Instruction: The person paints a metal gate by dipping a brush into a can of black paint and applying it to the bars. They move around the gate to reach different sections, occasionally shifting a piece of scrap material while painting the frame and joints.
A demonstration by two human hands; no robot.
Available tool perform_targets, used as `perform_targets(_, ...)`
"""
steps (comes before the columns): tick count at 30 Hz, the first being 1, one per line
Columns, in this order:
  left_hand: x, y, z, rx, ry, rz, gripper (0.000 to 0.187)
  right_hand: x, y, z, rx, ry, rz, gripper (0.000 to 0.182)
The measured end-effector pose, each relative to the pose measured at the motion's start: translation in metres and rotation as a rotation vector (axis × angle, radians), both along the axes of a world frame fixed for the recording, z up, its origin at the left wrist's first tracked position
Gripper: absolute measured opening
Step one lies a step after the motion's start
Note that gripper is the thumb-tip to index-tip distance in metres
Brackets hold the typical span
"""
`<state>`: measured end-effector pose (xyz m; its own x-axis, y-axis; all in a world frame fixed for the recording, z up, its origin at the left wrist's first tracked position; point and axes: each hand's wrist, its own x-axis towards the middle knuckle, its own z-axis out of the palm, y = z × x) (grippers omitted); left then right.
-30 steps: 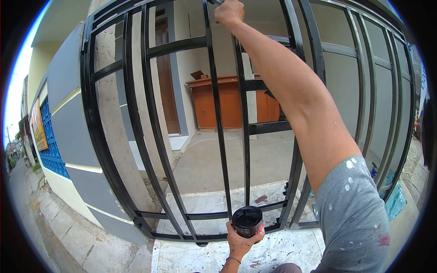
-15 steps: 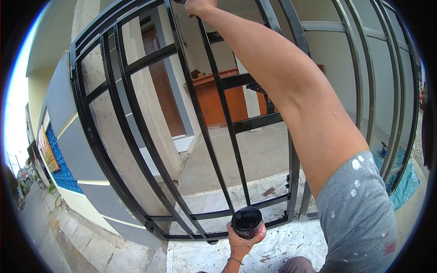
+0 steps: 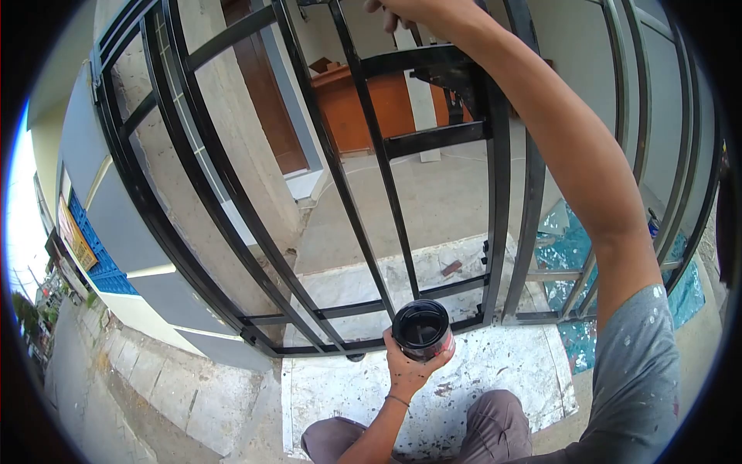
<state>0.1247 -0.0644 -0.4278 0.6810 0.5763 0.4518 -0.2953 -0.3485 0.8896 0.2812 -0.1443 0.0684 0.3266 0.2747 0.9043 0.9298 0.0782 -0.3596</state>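
Note:
My left hand point(image 3: 410, 367) is wrapped round an open can of black paint point(image 3: 422, 331), held low in front of the gate with its mouth facing up. Dark specks dot that hand. My right hand point(image 3: 406, 11) is up at the top edge of the view, near the gate's upper bars, its fingers curled. Whatever it grips is cut off by the frame. The black metal gate point(image 3: 393, 182) stands before me, its bars glossy, with a lock fitting point(image 3: 452, 81) by the right-hand upright.
A paint-spotted white sheet point(image 3: 495, 371) lies under the gate and my knees. To the right, bare grey metal bars point(image 3: 622, 85) rise above a blue-green plastic sheet point(image 3: 568, 251). Behind the gate are an orange-brown wooden counter point(image 3: 359, 116) and a concrete pillar point(image 3: 243, 131).
My right hand has shifted right along the top of the gate. My view has tilted down, showing more of the white sheet and my knees. The can stays in my left hand.

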Motion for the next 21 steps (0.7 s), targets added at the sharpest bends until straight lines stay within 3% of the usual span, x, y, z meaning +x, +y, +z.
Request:
perform_targets(1, 0.000, 0.002, -0.005, 0.058, -0.004, 0.020, 0.103, -0.005, -0.019, -0.036, 0.056, 0.064, 0.120, 0.029)
perform_targets(2, -0.001, 0.001, -0.004, 0.056, -0.005, 0.018, 0.102, -0.001, -0.055, -0.070, -0.078, 0.121, 0.293, 0.047)
perform_targets(3, -0.002, 0.000, -0.004, 0.048, -0.008, 0.019, 0.101, 0.007, -0.058, -0.116, 0.053, 0.051, 0.109, 0.022)
perform_targets(6, -0.008, -0.010, 0.005, -0.077, 0.015, -0.043, 0.100, 0.009, -0.115, -0.238, 0.230, 0.479, 0.428, 0.019)
perform_targets(7, -0.010, -0.012, 0.004, -0.126, 0.024, -0.067, 0.101, 0.012, -0.134, -0.280, 0.312, 0.608, 0.424, 0.018)
perform_targets(9, -0.010, -0.002, -0.030, 0.067, 0.024, -0.001, 0.103, 0.016, -0.168, -0.359, 0.465, 0.863, 0.382, 0.017)
perform_targets(11, -0.019, -0.014, -0.027, 0.044, 0.020, -0.005, 0.105, 0.012, -0.201, -0.426, 0.574, 1.131, 0.291, 0.015)
perform_targets(14, -0.028, -0.030, -0.033, -0.078, 0.022, -0.071, 0.107, 0.003, -0.256, -0.508, 0.747, 1.540, 0.112, 0.010)
perform_targets(16, -0.036, -0.035, -0.057, 0.096, 0.041, -0.072, 0.110, -0.009, -0.290, -0.542, 0.793, 1.714, 0.038, 0.008)
perform_targets(21, -0.048, -0.068, -0.069, 0.020, 0.120, -0.183, 0.112, -0.031, -0.347, -0.597, 0.800, 1.880, -0.112, 0.016)
